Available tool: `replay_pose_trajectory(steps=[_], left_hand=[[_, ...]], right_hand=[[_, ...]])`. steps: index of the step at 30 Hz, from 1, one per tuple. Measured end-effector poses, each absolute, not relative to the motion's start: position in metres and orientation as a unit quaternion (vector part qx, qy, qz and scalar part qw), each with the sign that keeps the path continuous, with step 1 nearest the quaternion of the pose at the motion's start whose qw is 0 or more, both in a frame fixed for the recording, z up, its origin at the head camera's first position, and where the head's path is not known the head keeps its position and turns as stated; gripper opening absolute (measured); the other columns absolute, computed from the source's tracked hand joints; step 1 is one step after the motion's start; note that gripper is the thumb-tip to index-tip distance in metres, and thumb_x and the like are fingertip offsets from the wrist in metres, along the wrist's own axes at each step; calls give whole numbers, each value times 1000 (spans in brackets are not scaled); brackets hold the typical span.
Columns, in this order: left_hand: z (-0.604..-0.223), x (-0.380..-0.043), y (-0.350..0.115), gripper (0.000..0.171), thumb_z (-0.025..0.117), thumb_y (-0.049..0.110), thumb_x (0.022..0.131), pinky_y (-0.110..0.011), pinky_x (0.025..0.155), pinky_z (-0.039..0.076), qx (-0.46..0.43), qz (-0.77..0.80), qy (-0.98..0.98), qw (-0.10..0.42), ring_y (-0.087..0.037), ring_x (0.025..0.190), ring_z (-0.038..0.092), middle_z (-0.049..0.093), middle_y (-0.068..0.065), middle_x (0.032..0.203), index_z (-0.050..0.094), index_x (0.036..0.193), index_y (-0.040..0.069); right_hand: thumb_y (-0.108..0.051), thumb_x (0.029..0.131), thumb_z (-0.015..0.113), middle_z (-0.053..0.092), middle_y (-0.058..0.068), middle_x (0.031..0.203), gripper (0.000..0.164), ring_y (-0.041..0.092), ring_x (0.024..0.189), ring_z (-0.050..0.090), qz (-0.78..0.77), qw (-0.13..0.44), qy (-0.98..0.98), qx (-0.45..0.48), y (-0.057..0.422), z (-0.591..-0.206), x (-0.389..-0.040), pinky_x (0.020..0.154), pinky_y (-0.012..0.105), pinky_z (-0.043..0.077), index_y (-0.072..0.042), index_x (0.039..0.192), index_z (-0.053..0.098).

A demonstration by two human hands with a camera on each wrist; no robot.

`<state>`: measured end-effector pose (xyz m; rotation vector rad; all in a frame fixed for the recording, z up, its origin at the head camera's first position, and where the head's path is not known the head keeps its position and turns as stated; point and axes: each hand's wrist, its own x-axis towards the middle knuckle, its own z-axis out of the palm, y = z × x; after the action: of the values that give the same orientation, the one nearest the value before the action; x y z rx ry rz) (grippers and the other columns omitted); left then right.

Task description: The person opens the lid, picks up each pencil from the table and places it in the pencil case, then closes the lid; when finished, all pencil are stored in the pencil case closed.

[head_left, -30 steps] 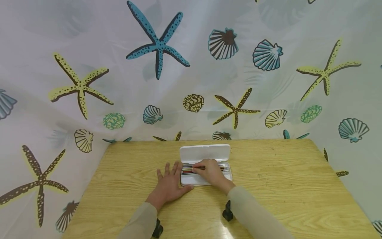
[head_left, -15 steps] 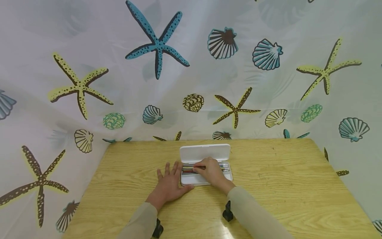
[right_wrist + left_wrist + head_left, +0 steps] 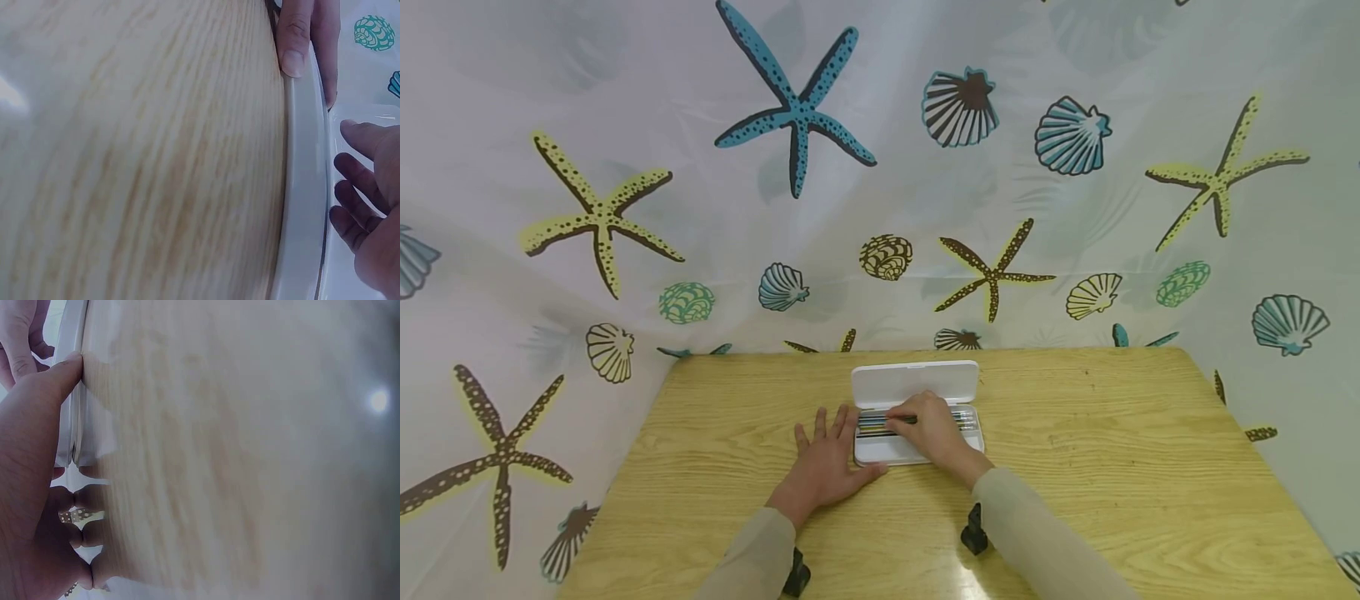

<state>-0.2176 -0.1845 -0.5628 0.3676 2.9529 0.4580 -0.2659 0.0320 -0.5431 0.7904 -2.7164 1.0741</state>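
Note:
A white pencil case (image 3: 880,451) lies on the table with its lid (image 3: 914,386) raised at the back. Several thin, coloured pencils (image 3: 870,425) lie side by side in its rear part. My left hand (image 3: 825,467) is spread flat at the case's left end; its thumb (image 3: 65,372) touches the front edge in the left wrist view. My right hand (image 3: 934,431) reaches in over the pencils, thumb and forefinger pinching at a slim dark pencil mostly hidden by the fingers. In the right wrist view the other right fingers (image 3: 353,178) curl above the white tray.
The wooden table (image 3: 1075,450) stretches out on both sides of the case. Behind and beside it hangs a white curtain (image 3: 850,225) printed with starfish and shells. Black wrist mounts (image 3: 974,531) sit under both sleeves.
The right hand has shifted very slightly at the pencils. The red strip visible beside its fingertips earlier no longer shows; yellow and dark ones do. The left hand has stayed still.

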Motion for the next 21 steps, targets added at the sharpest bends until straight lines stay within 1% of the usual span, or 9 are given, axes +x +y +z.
replay_pose_trajectory(steps=[6,12,16,21], left_hand=[[-562,-217,-184,111,51,82,94,-85,117,11,120,147,979,69,-55,160,12,20,-21,175,17,170,8],[-562,-218,-184,111,50,82,94,-85,117,11,119,139,981,70,-55,160,13,20,-21,175,17,170,8],[-562,-218,-183,111,52,81,94,-85,118,11,118,139,981,69,-55,160,13,21,-21,175,17,170,8],[-562,-218,-183,111,51,81,94,-85,118,11,118,139,981,68,-55,160,12,20,-21,175,17,170,8]], right_hand=[[-19,94,81,81,4,97,14,22,94,65,360,67,-892,265,35,-534,-265,86,40,52,-9,104,86],[-20,94,80,81,5,98,16,23,94,66,355,75,-894,263,39,-524,-264,85,41,52,-8,105,85],[-21,95,80,81,6,100,19,25,99,67,351,79,-895,265,42,-517,-262,90,43,54,-7,106,84],[-24,97,77,81,7,102,21,26,102,69,352,101,-888,277,46,-510,-258,92,45,56,-7,107,84]])
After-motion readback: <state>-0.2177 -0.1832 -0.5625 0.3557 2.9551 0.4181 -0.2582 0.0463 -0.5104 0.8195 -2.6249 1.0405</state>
